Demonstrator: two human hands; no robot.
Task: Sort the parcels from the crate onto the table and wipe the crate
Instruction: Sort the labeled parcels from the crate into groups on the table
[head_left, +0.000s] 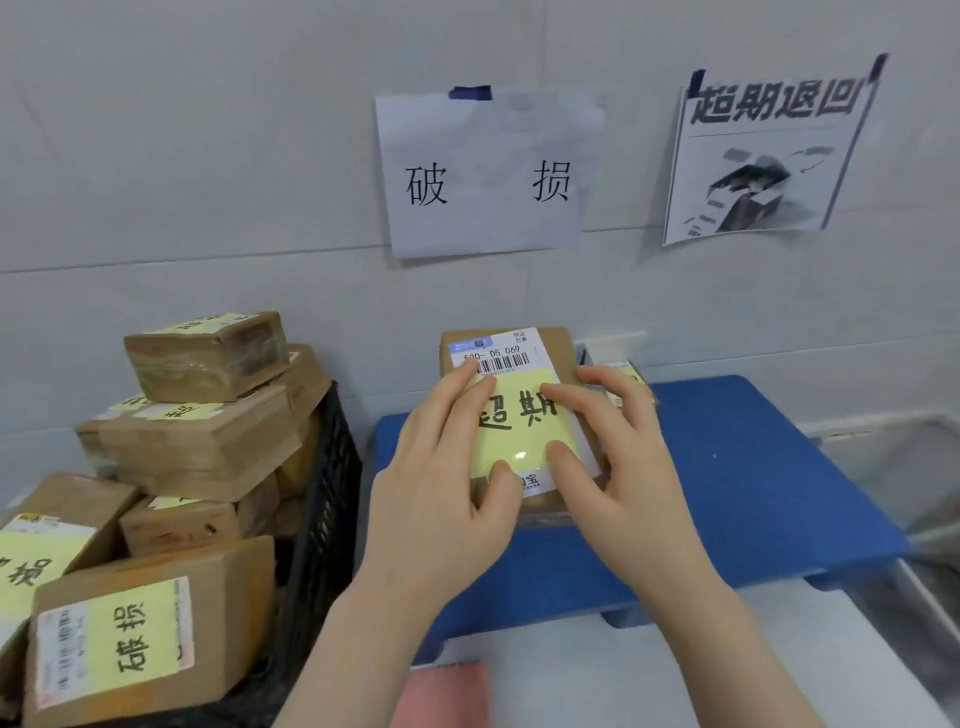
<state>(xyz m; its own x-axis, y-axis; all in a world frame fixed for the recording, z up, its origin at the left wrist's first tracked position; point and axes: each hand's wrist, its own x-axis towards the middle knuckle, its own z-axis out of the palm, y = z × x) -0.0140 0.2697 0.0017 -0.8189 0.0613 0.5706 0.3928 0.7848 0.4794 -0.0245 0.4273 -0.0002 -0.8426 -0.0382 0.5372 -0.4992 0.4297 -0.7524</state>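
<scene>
left hand (441, 499), right hand (628, 467) press parcel (553, 343); crate (324, 499) holds stacked boxes (208, 447).

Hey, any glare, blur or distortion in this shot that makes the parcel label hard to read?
Head view: small glare spot low on the yellow label of the parcel, writing legible; barcode label print soft; wide-angle lens bows the wall seam; lighting even, shadows faint.
</scene>
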